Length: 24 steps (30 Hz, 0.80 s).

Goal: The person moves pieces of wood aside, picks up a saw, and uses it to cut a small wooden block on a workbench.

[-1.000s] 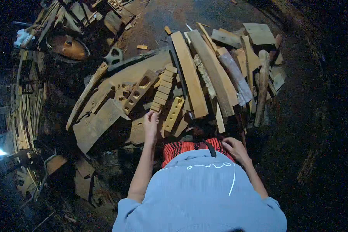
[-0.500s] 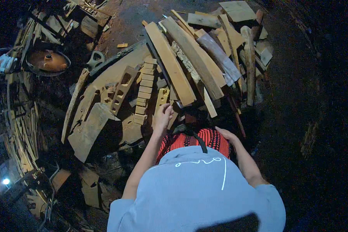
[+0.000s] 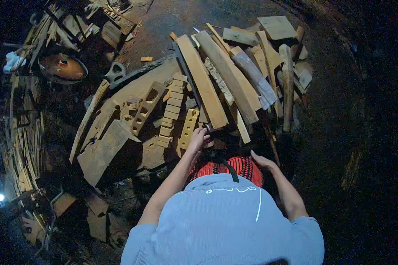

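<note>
My left hand reaches to the lower end of a long pale plank, its fingers loosely bent and apart, with no held object visible. Just left of it lies a yellowish wooden block with a row of holes. A small reddish block is partly hidden beside the fingers. My right hand rests by the knee on red and black patterned cloth, fingers stretched out and holding nothing visible. Further left are a row of small wooden blocks and a brown piece with square openings.
Thick planks and a rounded log are piled ahead and to the right. A broad worn board lies at left. Beyond it are a dark round pan and stacked thin sticks. The right side is dark.
My left hand has moved from the holed block toward the plank's lower end, to the right and nearer to me. My right hand stays by the knee. The view has shifted slightly.
</note>
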{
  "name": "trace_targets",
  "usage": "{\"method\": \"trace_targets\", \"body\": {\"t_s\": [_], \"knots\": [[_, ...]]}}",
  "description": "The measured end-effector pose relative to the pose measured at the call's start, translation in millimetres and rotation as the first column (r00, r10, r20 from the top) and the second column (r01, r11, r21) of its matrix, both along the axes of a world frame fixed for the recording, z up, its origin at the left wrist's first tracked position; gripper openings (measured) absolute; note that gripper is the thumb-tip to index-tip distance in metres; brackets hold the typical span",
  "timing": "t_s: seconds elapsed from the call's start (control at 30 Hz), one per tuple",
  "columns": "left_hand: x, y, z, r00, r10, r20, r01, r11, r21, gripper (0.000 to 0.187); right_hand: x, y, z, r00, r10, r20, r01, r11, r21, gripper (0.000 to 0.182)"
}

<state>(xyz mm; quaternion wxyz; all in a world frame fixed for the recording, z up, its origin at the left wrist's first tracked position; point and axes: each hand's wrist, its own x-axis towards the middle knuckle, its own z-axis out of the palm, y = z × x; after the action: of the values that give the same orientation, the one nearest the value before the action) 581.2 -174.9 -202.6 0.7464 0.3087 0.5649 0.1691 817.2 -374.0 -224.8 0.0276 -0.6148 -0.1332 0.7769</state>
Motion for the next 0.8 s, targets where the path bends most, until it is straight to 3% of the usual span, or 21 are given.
{"method": "trace_targets", "body": {"t_s": [0.03, 0.07, 0.1, 0.13, 0.17, 0.27, 0.33, 0.43, 0.47, 0.53, 0.57, 0.63, 0.7, 0.8], "knots": [[1.5, 0.7, 3.4, 1.0, 0.027, 0.015, -0.027, 1.0, -0.01, 0.033, 2.3, -1.7, 2.3, 1.0, 0.012, 0.003, -0.012, 1.0, 0.006, 0.061], [-0.6, 3.2, 1.3, 1.0, -0.018, 0.015, 0.019, 0.999, -0.051, 0.027, 4.2, -9.8, 9.3, 0.964, 0.205, 0.169, -0.247, 0.924, 0.293, 0.057], [-0.4, 3.8, 2.9, 1.0, -0.003, 0.02, 0.004, 0.999, -0.044, 0.027, 7.6, -8.4, 26.4, 0.87, 0.326, 0.371, -0.484, 0.713, 0.507, 0.053], [0.3, 2.8, 4.9, 0.996, 0.041, 0.078, -0.031, 0.991, -0.132, 0.023, -8.7, 15.9, 86.3, 0.797, 0.35, 0.492, -0.554, 0.748, 0.365, 0.046], [1.8, 2.4, 7.1, 0.987, 0.089, 0.134, -0.058, 0.974, -0.219, 0.02, -19.2, 24.5, 106.7, 0.721, 0.354, 0.596, -0.635, 0.68, 0.366, 0.041], [11.0, 5.6, 12.1, 0.986, 0.134, 0.098, -0.108, 0.967, -0.232, 0.007, -48.2, 43.5, 129.0, 0.729, 0.212, 0.651, -0.629, 0.584, 0.513, 0.039], [10.3, 6.6, 9.4, 0.989, 0.103, 0.105, -0.069, 0.956, -0.285, 0.005, -65.3, 64.1, 136.0, 0.747, -0.06, 0.663, -0.616, 0.313, 0.723, 0.045], [11.1, 8.7, 2.9, 0.992, 0.09, 0.087, -0.069, 0.973, -0.219, 0.004, -81.1, 76.8, 98.4, 0.637, -0.091, 0.766, -0.703, 0.339, 0.625, 0.054], [10.4, 9.1, -0.7, 0.991, 0.095, 0.089, -0.075, 0.974, -0.214, 0.004, -84.7, 77.8, 86.3, 0.582, -0.02, 0.813, -0.744, 0.391, 0.542, 0.06], [6.0, 6.7, -19.0, 0.992, -0.077, 0.096, 0.067, 0.992, 0.103, 0.008, -93.7, 87.1, 99.5, 0.564, 0.001, 0.826, -0.742, 0.44, 0.506, 0.058], [4.3, 5.9, -28.0, 0.993, -0.073, 0.095, 0.063, 0.993, 0.103, 0.008, -96.3, 89.4, 104.0, 0.546, 0.026, 0.837, -0.734, 0.496, 0.463, 0.056], [3.9, 6.3, -20.4, 0.972, -0.118, -0.201, 0.21, 0.819, 0.534, 0.013, -95.2, 88.9, 89.3, 0.519, 0.072, 0.852, -0.763, 0.489, 0.423, 0.055], [7.3, 1.5, 8.7, 0.984, -0.134, -0.115, 0.171, 0.888, 0.427, 0.017, -96.7, 88.9, 79.0, 0.491, 0.117, 0.863, -0.79, 0.478, 0.384, 0.053], [15.3, 1.4, 24.8, 0.968, -0.1, -0.229, 0.176, 0.924, 0.34, 0.024, -99.1, 91.8, 68.1, 0.486, 0.143, 0.862, -0.775, 0.526, 0.349, 0.045]]}}
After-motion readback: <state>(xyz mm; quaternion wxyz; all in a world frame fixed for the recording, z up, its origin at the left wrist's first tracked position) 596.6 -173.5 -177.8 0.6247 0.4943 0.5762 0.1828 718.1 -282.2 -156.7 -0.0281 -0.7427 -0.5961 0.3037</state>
